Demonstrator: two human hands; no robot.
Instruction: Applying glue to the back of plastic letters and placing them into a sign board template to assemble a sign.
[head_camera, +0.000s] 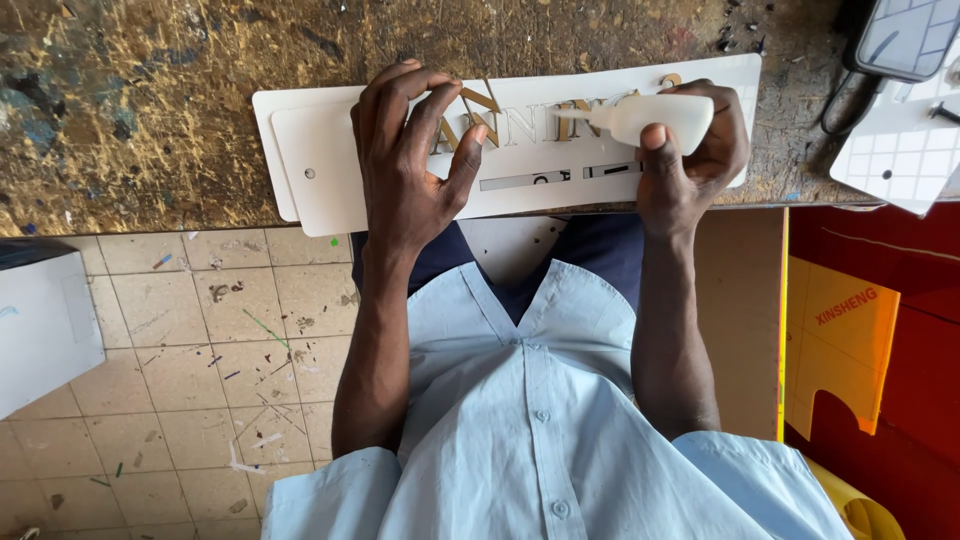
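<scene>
- A white squeeze bottle lies sideways in the grip of the right hand; the fingers are wrapped fully round its body and the thumb presses on the near side.
- The bottle's narrow nozzle points away from the grip toward the left hand, its tip touching a gold cut-out letter on a white sign plate.
- The left hand rests flat on the plate just beside the nozzle tip. Its grip is open, holding nothing; the spread fingertips press down on other gold letters, and the thumb reaches out toward the bottle.
- Below the letters, between the two hands, a narrow slot is cut through the plate, with small dark shapes showing in it.
- A second white plate lies under the first, its edge showing beyond the left hand.
- Both plates lie on a worn worktop flecked with gold and dark paint, at the edge nearest the person.
- Beyond the right hand, on the worktop, sit a white gridded board and a dark device with a cable.
- Under the worktop edge, the person's pale blue shirt fills the middle.
- A littered tiled floor lies on the left-hand side, with a white box on it.
- An orange cut-out panel stands against red on the right-hand side.
</scene>
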